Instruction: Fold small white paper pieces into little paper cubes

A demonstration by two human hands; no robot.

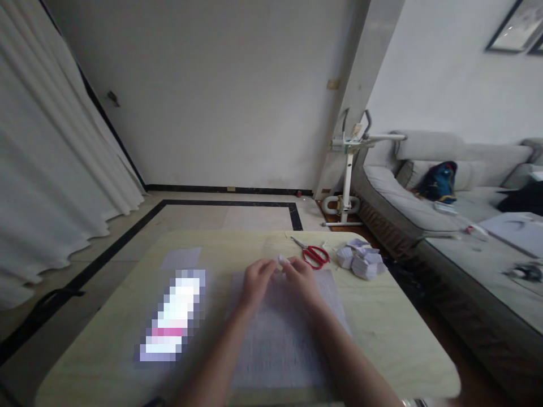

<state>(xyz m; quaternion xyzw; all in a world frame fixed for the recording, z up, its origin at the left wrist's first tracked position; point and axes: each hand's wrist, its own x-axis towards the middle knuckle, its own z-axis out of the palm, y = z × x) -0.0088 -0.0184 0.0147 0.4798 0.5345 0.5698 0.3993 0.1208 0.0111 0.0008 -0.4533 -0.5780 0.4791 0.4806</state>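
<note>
My left hand (257,277) and my right hand (300,275) meet over the far part of a large sheet of paper (275,345) on the table. Between their fingertips they pinch a small white piece of paper (281,260); its exact shape is too small to make out. Both hands have closed fingers. Just beyond my right hand lie scissors (315,256) with red handles, their blades pointing away to the left. Farther right sits a cluster of folded paper pieces (362,259).
A pale wooden table (407,333) with rounded corners carries everything. At the left lie a bright pixelated rectangle (173,316) and a small paper sheet (181,258). Beyond stand a white exercise machine (348,175) and a grey sofa (475,164); a curtain (51,158) hangs left.
</note>
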